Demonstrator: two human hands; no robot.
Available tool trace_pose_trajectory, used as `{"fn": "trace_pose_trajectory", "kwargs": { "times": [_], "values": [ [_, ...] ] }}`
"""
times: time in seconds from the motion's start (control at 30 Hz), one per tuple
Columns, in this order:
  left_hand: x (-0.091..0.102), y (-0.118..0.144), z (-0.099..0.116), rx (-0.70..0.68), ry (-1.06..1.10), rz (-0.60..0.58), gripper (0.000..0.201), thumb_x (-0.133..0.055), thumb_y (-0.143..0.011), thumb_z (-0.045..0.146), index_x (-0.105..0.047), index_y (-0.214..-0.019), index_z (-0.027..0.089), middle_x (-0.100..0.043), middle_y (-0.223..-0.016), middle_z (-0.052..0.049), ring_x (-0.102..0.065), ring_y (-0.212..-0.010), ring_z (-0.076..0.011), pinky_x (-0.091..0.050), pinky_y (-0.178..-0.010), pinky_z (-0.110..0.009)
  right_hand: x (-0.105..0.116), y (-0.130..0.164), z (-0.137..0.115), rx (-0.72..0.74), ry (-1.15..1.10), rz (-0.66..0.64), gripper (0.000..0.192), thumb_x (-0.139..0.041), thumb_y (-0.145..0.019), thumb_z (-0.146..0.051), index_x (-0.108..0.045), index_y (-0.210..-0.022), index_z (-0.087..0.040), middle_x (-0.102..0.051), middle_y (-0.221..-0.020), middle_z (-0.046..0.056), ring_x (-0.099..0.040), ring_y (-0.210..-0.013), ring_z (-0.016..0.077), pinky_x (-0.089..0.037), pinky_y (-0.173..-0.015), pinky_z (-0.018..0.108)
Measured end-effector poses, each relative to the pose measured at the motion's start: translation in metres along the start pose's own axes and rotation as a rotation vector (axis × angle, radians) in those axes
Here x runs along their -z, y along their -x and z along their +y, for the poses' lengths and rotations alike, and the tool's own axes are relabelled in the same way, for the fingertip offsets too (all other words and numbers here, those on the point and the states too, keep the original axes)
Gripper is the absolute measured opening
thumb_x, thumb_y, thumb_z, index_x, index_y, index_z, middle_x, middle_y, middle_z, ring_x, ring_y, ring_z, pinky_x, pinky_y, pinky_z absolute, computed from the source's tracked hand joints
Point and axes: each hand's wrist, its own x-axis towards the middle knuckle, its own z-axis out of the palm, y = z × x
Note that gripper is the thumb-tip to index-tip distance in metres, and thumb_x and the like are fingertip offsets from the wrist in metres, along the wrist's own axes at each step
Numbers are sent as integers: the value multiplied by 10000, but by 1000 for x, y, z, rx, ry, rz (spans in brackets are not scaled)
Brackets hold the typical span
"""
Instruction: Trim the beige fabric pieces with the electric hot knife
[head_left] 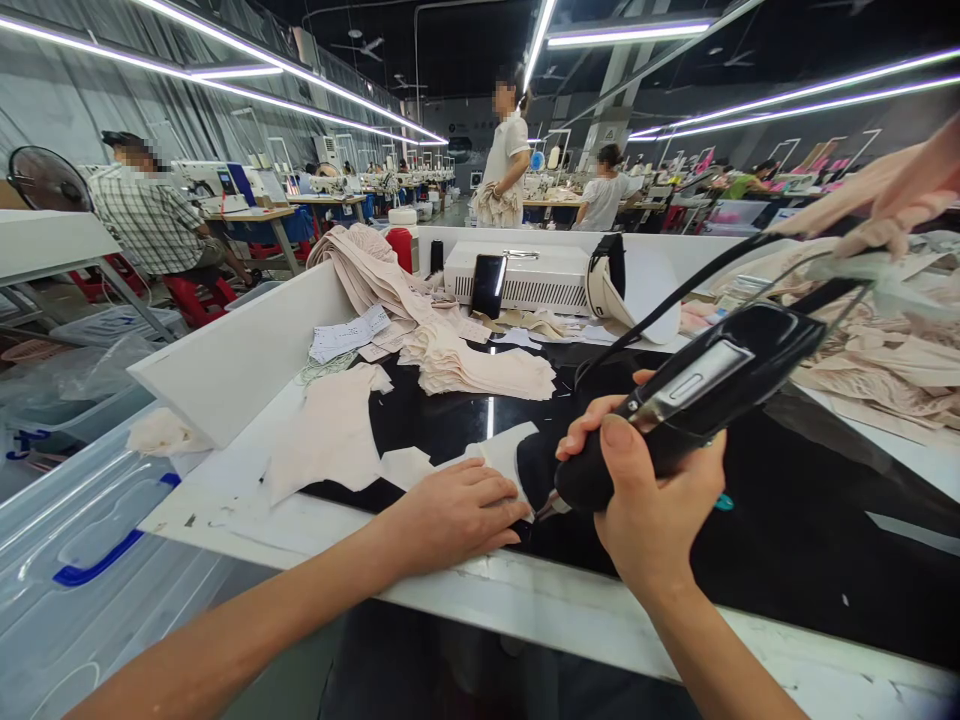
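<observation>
My right hand (pixel 652 490) is wrapped round a black corded hand tool (pixel 720 385) with a silver plate on its side. The tool's narrow metal tip (pixel 553 505) points down at the edge of a pale fabric piece (pixel 514 450). On that piece my left hand (pixel 457 510) lies flat, fingers stretched out, close to the tip. Beside it on the glossy black work surface (pixel 810 520) is a larger pale pink fabric piece (pixel 330 430). A layered stack of similar cut pieces (pixel 480 365) sits farther back.
A phone (pixel 488 285) leans on a white vented box (pixel 551 275). Another person's hand (pixel 892 190) reaches in from the upper right, near the cord. Fabric heaps (pixel 885 350) lie at right. A white panel (pixel 247 350) borders the left, beside clear plastic bins (pixel 97 560).
</observation>
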Motion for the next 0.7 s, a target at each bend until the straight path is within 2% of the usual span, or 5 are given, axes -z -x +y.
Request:
{"fn": "trace_pose_trajectory", "kwargs": {
  "times": [0.2,0.43,0.7],
  "values": [
    [-3,2,0,8,-9,1,261,-744,-1226,346,-776,-1424,179,-841,-1304,-96,-816,-1210,-237,-634,-1227,-413,0,1,1,4,6,10,490,-1054,-938,-523,-652,-1096,-291,-762,-870,-51,-688,-621,168,-638,-594,321],
    [-3,2,-2,-21,7,44,255,-682,-1252,331,-772,-1409,151,-845,-1297,-111,-817,-1202,-240,-647,-1211,-408,0,-3,1,1,3,32,503,-1054,-935,-533,-642,-1087,-288,-767,-863,-61,-688,-619,158,-643,-603,313],
    [-2,4,-2,-3,11,13,250,-676,-1252,331,-776,-1419,174,-842,-1314,-124,-821,-1222,-251,-649,-1209,-407,-4,-6,4,-8,8,48,521,-1045,-921,-578,-634,-1070,-295,-734,-847,-69,-669,-603,165,-635,-588,326]
  ]
}}
